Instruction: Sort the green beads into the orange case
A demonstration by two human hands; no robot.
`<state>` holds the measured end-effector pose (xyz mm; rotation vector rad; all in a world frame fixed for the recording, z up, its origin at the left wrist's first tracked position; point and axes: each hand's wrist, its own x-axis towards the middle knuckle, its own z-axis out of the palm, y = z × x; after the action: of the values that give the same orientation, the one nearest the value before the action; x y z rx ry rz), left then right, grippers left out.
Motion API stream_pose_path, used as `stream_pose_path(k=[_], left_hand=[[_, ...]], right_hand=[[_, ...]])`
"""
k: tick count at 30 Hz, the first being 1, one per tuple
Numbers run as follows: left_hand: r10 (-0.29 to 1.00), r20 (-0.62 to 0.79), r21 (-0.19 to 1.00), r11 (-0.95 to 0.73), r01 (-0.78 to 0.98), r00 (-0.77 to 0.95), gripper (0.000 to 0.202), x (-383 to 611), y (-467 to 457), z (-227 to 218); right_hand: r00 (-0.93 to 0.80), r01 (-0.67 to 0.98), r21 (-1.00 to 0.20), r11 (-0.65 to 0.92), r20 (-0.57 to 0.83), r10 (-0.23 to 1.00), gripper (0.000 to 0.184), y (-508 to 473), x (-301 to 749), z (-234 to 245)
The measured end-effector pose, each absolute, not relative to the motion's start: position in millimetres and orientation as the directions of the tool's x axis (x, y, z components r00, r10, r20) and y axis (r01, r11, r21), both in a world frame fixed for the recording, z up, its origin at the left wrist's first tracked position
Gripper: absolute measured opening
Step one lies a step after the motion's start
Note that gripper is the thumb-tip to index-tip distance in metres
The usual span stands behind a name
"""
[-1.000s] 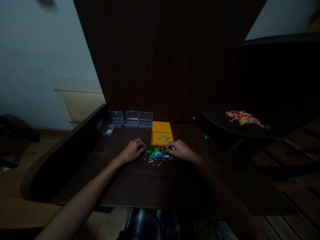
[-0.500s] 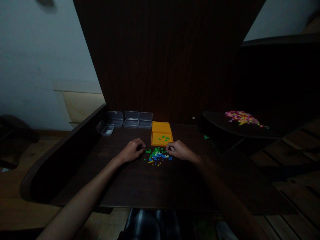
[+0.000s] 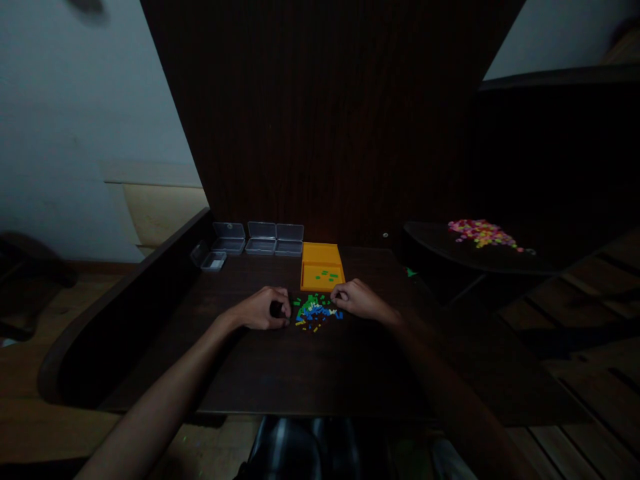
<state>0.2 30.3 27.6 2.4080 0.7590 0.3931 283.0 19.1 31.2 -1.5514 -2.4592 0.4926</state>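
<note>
A small pile of plastic pieces (image 3: 316,311), green, blue, white and yellow, lies on the dark wooden desk between my hands. At its left edge is my left hand (image 3: 264,309), its fingers curled and thumb tip close to the fingertips. Whatever those fingertips hold is too small to tell. On the pile's right side, my right hand (image 3: 359,299) has thumb and fingers pinched together over the green pieces. Its fingertips hide anything between them. Just behind the pile stands an open yellow box (image 3: 320,255) with several green pieces (image 3: 327,274) inside.
Clear plastic cases (image 3: 261,245) with raised lids line the back left, beside a smaller open case (image 3: 214,261). A raised side panel (image 3: 120,307) bounds the desk's left. Many pink and yellow bits (image 3: 483,233) cover a corner shelf (image 3: 425,235) at right.
My left hand has come lower and nearer to me, onto the spot where a loose green piece lay. My right hand stays pinched at the pile's right side. The view shifts slightly.
</note>
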Motion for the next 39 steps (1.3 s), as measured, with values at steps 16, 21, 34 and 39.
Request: stream_pose_path(k=[16,21,34,39], left_hand=[[0.652,0.134,0.566,-0.669,0.482,0.747,0.020,4.3,31.9,24.2],[0.632,0.177,0.530,-0.707,0.468,0.754,0.022,7.8,29.2,22.9],[0.630,0.232,0.478,-0.737,0.477,0.741,0.020,12.6,25.7,20.6],[0.617,0.234,0.512,-0.736,0.444,0.752,0.026,14.3,20.4,21.9]], right_hand=[[-0.461,0.813,-0.411,0.413,-0.020,0.887,0.020,20.7,289.3,33.2],[-0.451,0.824,-0.400,0.402,-0.031,0.892,0.022,18.0,286.4,36.6],[-0.414,0.868,-0.311,0.387,-0.024,0.910,0.017,15.5,284.1,36.2],[-0.401,0.875,-0.305,0.377,-0.019,0.916,0.019,17.1,285.5,35.5]])
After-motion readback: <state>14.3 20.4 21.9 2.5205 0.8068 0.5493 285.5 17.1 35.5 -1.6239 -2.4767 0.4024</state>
